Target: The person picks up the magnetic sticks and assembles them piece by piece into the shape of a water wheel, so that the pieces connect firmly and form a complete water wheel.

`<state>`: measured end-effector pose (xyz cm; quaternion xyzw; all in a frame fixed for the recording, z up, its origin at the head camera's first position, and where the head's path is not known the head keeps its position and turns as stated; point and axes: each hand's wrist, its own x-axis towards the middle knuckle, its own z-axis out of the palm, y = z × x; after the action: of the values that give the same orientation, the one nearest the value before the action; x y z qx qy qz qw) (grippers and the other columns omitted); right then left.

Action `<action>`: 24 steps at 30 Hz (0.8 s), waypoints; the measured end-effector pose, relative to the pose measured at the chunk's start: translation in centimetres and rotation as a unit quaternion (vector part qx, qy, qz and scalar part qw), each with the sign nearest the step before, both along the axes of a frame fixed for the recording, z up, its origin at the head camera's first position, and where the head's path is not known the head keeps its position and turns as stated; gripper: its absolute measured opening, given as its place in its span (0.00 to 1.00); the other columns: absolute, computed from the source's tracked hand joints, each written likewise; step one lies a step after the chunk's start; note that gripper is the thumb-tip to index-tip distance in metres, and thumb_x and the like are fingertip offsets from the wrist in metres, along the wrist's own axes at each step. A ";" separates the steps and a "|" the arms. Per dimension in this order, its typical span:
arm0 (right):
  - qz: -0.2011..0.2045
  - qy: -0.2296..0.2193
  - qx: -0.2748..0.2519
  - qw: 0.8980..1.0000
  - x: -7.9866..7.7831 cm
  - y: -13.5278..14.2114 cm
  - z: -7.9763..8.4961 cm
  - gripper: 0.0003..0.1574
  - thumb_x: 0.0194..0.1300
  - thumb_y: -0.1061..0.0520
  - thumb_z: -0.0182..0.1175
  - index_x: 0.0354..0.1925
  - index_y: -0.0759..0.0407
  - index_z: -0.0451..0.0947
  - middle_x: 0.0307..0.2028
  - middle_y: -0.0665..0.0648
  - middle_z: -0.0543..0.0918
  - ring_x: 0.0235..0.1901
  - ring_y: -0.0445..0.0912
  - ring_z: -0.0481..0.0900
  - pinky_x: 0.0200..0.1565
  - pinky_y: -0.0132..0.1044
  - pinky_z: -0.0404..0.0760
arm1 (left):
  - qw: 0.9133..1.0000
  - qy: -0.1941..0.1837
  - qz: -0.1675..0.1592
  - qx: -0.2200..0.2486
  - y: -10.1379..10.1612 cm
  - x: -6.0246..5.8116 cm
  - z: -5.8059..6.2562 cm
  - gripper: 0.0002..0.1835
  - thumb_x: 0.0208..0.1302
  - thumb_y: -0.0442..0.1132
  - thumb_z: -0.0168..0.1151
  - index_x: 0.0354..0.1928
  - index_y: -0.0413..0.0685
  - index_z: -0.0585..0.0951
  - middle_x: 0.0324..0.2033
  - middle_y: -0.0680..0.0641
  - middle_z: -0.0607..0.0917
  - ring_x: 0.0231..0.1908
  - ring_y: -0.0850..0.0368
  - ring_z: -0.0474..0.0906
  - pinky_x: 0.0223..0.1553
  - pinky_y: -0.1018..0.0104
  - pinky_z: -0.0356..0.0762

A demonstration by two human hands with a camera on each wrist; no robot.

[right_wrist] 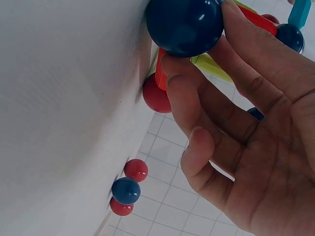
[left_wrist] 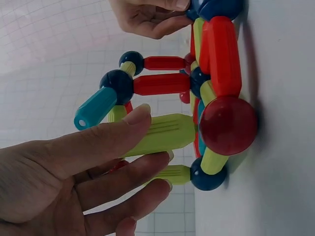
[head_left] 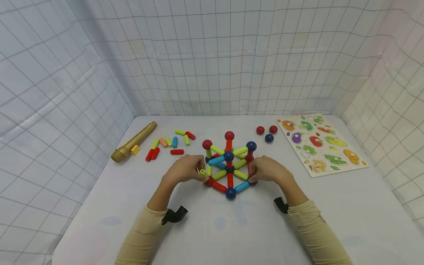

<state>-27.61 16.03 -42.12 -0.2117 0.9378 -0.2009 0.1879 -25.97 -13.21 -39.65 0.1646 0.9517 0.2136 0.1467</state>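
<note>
A frame of plastic rods and balls stands on the table, with red, green and blue rods meeting at a dark blue centre ball (head_left: pixel 230 169). My left hand (head_left: pixel 189 167) pinches a yellow-green rod (left_wrist: pixel 165 133) between thumb and fingers; it stands upright at the red ball (left_wrist: pixel 229 125) on the frame's front left corner. At the right corner, my right hand (head_left: pixel 267 170) grips a dark blue ball (right_wrist: pixel 184 24) with thumb and fingertips. Between the hands, a light blue rod (head_left: pixel 216 160) juts from a raised blue ball (head_left: pixel 228 156), its other end free.
Loose red, green, blue and pink rods (head_left: pixel 177 151) lie left of the frame, beside a gold microphone-shaped object (head_left: pixel 134 142). Two red balls and a blue ball (head_left: pixel 269 138) sit behind right. A vegetable picture board (head_left: pixel 318 147) lies farther right. Gridded white cloth walls surround the table.
</note>
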 end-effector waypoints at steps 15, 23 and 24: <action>0.011 -0.017 -0.010 1.000 0.3 0.1 0.2 0.05 0.56 0.54 0.71 0.30 0.49 0.83 0.27 0.48 0.81 0.32 0.45 0.73 0.35 0.35 0.73 | 0.995 -0.094 0.037 0.012 0.0 -1.9 -3.7 0.24 0.48 0.45 0.78 0.46 0.50 0.77 0.34 0.48 0.82 0.33 0.55 0.77 0.34 0.66 0.76; -0.123 0.068 0.021 0.990 -5.0 4.9 1.0 0.07 0.60 0.57 0.66 0.38 0.57 0.85 0.36 0.57 0.86 0.35 0.51 0.80 0.36 0.42 0.78 | 0.995 -0.027 0.054 0.080 -0.9 -3.1 -4.8 0.17 0.58 0.42 0.71 0.48 0.49 0.80 0.43 0.46 0.85 0.42 0.52 0.79 0.42 0.62 0.81; -0.151 0.096 0.019 0.984 -5.8 5.2 0.9 0.10 0.61 0.56 0.66 0.41 0.57 0.84 0.40 0.59 0.86 0.38 0.54 0.81 0.37 0.45 0.78 | 0.994 -0.020 0.053 0.090 -1.0 -3.2 -4.9 0.17 0.58 0.43 0.70 0.48 0.49 0.80 0.44 0.46 0.86 0.44 0.52 0.80 0.43 0.62 0.81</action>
<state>-33.42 21.19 -41.17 -0.0823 0.9764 -0.1878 0.0685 -29.20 -14.20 -44.59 0.1224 0.9328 0.3094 0.1383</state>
